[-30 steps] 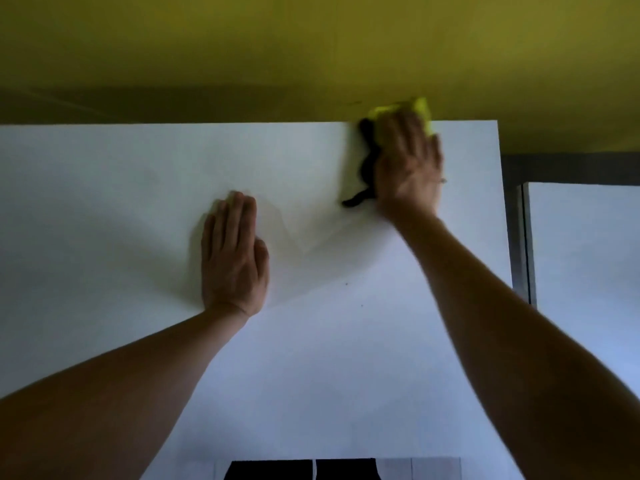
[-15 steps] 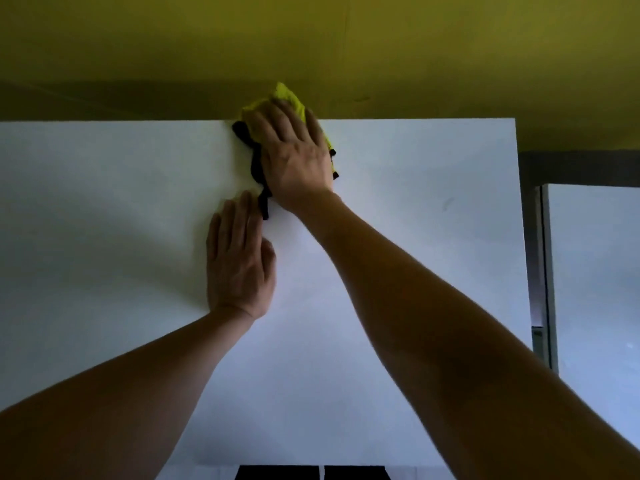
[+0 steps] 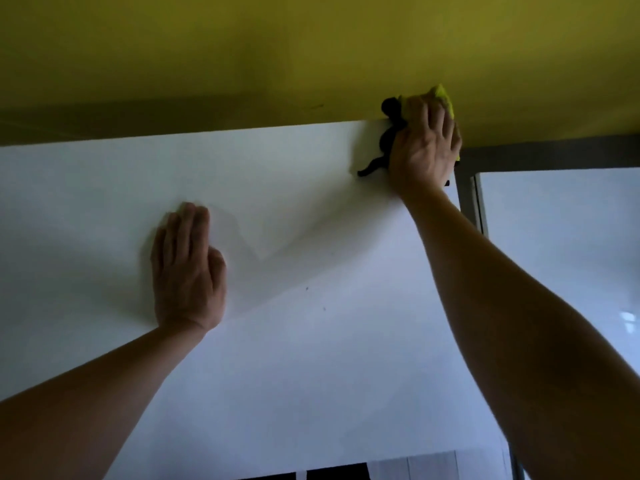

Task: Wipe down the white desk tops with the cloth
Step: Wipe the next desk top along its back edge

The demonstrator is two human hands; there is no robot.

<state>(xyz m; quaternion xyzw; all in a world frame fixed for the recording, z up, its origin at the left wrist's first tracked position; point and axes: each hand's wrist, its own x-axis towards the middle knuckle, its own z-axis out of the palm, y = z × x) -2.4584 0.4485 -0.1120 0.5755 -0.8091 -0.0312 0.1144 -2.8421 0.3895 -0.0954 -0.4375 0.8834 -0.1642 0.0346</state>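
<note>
Left hand (image 3: pixel 187 268) lies palm down on the white table (image 3: pixel 311 375), left of the table's middle and well back from the near edge. Its fingers (image 3: pixel 188 230) are straight and pressed together, thumb tucked against the palm's side, pointing toward the far edge. It holds nothing. A soft shadow falls on the surface to the right of this hand.

Two small dark specks (image 3: pixel 307 288) sit on the table between the two forearms, nearer the middle.

Right hand (image 3: pixel 424 147) is at the far right corner of the table, pressed flat on the cloth (image 3: pixel 445 95). The cloth is yellow-green with a black edge; the black part bunches out to the left of the hand and trails a thin tail onto the surface, while the yellow part shows past the fingertips, overhanging the far edge. The fingers lie slightly spread over the cloth, pinning it down rather than pinching it.

Beyond the far edge stands a yellow wall (image 3: pixel 311 46). To the right, across a narrow dark gap, a second white table (image 3: pixel 561 244) stands apart.
</note>
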